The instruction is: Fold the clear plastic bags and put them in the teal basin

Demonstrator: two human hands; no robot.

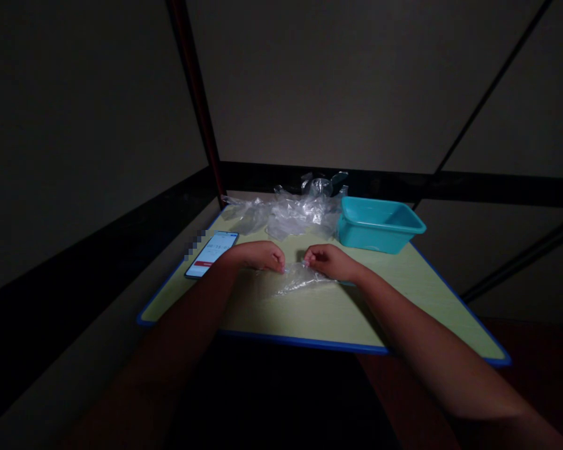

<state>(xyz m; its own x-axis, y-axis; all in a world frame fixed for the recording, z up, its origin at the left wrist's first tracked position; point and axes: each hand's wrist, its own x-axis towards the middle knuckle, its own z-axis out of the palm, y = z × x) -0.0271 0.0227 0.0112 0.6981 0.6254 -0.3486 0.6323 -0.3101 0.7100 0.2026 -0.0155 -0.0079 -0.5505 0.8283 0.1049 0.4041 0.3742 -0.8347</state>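
A clear plastic bag point(296, 282) is stretched between my two hands, low over the middle of the table. My left hand point(265, 255) pinches its upper left edge, fingers closed. My right hand point(327, 260) is closed on the upper right edge, with thumb and fingertips together. The bag hangs toward me and looks flat, with shiny creases; I cannot tell whether anything is inside it. Behind my hands lies a heap of crumpled clear plastic bags point(293, 212).
A turquoise plastic basin point(375, 239) stands at the back right of the pale yellow table point(309, 322), which has a blue rim. On the left, a phone point(211, 255) with a lit screen lies partly behind my left forearm. Dark wall panels rise behind the table.
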